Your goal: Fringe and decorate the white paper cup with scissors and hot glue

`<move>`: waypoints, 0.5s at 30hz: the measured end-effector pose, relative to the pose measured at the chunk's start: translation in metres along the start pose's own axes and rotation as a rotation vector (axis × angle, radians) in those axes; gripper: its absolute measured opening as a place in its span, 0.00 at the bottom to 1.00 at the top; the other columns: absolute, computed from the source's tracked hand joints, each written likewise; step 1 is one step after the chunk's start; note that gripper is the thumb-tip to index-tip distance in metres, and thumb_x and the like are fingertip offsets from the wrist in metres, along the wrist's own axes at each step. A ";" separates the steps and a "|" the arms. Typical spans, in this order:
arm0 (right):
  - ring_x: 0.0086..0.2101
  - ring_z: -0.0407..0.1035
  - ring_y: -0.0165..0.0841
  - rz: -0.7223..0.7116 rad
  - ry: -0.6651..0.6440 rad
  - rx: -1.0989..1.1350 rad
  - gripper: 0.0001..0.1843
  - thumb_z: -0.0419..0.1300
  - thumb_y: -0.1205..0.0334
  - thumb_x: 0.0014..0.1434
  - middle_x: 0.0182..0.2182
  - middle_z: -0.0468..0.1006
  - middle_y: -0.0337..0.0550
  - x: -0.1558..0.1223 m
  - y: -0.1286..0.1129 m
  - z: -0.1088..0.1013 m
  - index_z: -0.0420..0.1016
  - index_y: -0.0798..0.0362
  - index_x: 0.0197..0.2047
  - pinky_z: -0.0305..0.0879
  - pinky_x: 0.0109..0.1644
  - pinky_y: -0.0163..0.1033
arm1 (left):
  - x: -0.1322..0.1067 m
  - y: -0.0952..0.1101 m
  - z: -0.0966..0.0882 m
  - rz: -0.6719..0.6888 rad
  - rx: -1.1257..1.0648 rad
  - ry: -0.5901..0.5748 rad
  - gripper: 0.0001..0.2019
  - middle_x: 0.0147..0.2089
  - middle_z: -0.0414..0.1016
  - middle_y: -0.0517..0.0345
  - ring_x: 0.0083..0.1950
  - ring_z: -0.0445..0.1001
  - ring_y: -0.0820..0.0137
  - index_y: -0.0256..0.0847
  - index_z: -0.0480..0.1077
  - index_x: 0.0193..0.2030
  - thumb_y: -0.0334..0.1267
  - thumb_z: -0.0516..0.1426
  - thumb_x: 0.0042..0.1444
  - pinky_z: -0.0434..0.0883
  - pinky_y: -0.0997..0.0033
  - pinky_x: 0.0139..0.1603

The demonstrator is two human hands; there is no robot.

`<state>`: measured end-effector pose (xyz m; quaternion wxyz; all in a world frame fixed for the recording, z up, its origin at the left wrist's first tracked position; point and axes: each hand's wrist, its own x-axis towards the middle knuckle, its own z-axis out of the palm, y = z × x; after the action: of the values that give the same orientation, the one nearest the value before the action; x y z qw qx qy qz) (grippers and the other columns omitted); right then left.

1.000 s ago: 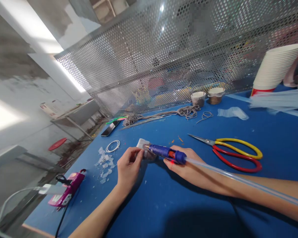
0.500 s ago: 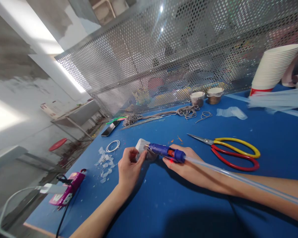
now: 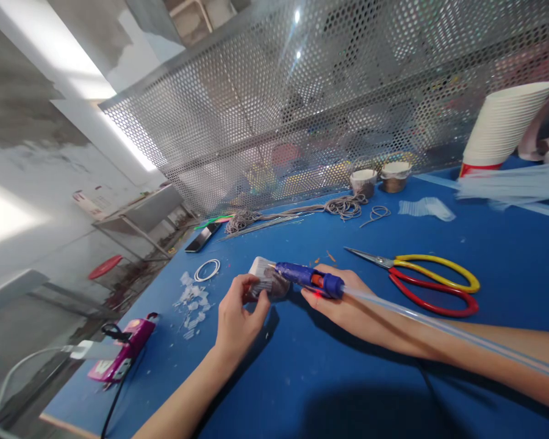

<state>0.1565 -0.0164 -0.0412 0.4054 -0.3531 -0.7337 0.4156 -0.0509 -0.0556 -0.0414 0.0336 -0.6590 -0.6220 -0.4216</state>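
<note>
My right hand (image 3: 341, 305) is closed around a blue hot glue gun (image 3: 302, 275). A long clear glue stick (image 3: 416, 317) runs out of its back over my forearm, and a red light glows underneath. The gun's metal nozzle points left, right at a small white and brown cup-like piece (image 3: 261, 266) with a pale ribbed strip across it. Whether the nozzle touches it I cannot tell. My left hand (image 3: 240, 314) holds that piece from the left, fingers on its side and the thumb lower, near its bottom edge.
Scissors (image 3: 393, 263) lie open-handled on the right. Behind are grey cord (image 3: 345, 207), two small cups (image 3: 396, 175), a stack of paper cups (image 3: 503, 131) and pale strips (image 3: 512, 189). Left are a phone (image 3: 203, 237), white ring (image 3: 207, 270), scraps (image 3: 194, 302) and a purple power strip (image 3: 123, 350).
My left thumb has moved down and away from the nozzle, uncovering more of the ribbed strip. The glue gun has shifted very slightly to the right.
</note>
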 end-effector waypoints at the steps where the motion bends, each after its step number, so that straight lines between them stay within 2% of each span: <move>1: 0.23 0.61 0.29 0.005 0.001 0.002 0.08 0.57 0.59 0.56 0.23 0.69 0.32 0.000 0.000 0.000 0.63 0.50 0.27 0.56 0.29 0.35 | 0.000 -0.001 0.001 -0.022 0.001 0.010 0.07 0.28 0.72 0.63 0.24 0.70 0.74 0.43 0.66 0.37 0.39 0.55 0.50 0.71 0.73 0.28; 5: 0.22 0.60 0.29 0.016 0.002 0.001 0.09 0.57 0.58 0.56 0.22 0.69 0.33 0.000 0.000 0.000 0.64 0.50 0.27 0.56 0.28 0.34 | -0.001 -0.005 0.006 -0.090 -0.038 0.041 0.10 0.29 0.72 0.64 0.25 0.71 0.74 0.43 0.64 0.38 0.41 0.57 0.50 0.71 0.73 0.27; 9: 0.23 0.60 0.29 0.013 -0.021 -0.008 0.08 0.57 0.57 0.55 0.22 0.69 0.34 -0.002 -0.002 -0.004 0.66 0.51 0.27 0.56 0.29 0.34 | -0.002 -0.008 0.007 -0.084 -0.080 0.052 0.12 0.31 0.73 0.62 0.28 0.73 0.73 0.43 0.64 0.41 0.41 0.58 0.50 0.72 0.73 0.29; 12: 0.22 0.58 0.28 0.028 -0.068 -0.012 0.08 0.57 0.58 0.54 0.21 0.67 0.33 -0.003 -0.004 -0.007 0.65 0.51 0.26 0.55 0.27 0.34 | -0.001 -0.010 0.006 -0.078 -0.094 0.031 0.12 0.32 0.74 0.61 0.29 0.73 0.72 0.43 0.66 0.43 0.41 0.58 0.52 0.72 0.72 0.32; 15: 0.21 0.56 0.27 0.031 -0.141 -0.015 0.08 0.58 0.59 0.54 0.19 0.65 0.31 -0.005 -0.005 -0.007 0.64 0.51 0.25 0.53 0.26 0.33 | -0.001 -0.010 0.004 -0.125 -0.139 -0.016 0.10 0.30 0.72 0.63 0.27 0.71 0.73 0.43 0.67 0.42 0.42 0.57 0.53 0.71 0.72 0.30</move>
<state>0.1642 -0.0201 -0.0359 0.3433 -0.3373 -0.7580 0.4401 -0.0574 -0.0514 -0.0494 -0.0437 -0.6231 -0.6312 -0.4598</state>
